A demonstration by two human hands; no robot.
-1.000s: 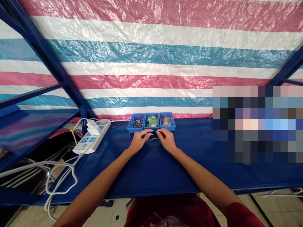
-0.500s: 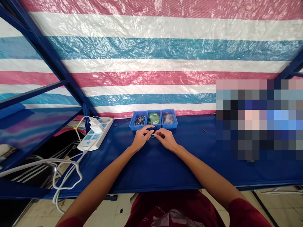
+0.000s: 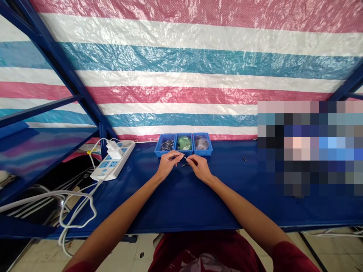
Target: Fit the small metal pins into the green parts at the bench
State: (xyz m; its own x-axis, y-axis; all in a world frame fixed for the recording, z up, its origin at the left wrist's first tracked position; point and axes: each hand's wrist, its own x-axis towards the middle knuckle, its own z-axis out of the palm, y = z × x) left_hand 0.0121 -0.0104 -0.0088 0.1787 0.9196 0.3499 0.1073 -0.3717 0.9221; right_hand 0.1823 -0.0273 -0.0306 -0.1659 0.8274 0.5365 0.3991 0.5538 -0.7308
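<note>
My left hand (image 3: 169, 163) and my right hand (image 3: 199, 166) meet fingertip to fingertip over the blue table, just in front of three blue bins. Between their pinched fingers is a small thin light-coloured piece (image 3: 184, 156), too small to name. Under the fingertips a small dark pen-like part (image 3: 185, 164) lies on the table. The left bin (image 3: 159, 154) holds many dark and silver slim parts (image 3: 167, 145). Green items (image 3: 184, 143) fill the middle bin, and clear plastic-looking pieces (image 3: 201, 143) are in the right bin.
A white power strip (image 3: 112, 166) with a plugged-in adapter (image 3: 114, 150) stands at the left, its white cables (image 3: 92, 206) looping over the table edge. Another small dark part (image 3: 244, 159) lies to the right. A pixelated area covers the far right. Striped sheeting hangs behind.
The fingers of my left hand have closed in on the small piece, which now tilts between both hands. More of the part on the table shows. The view has shifted slightly.
</note>
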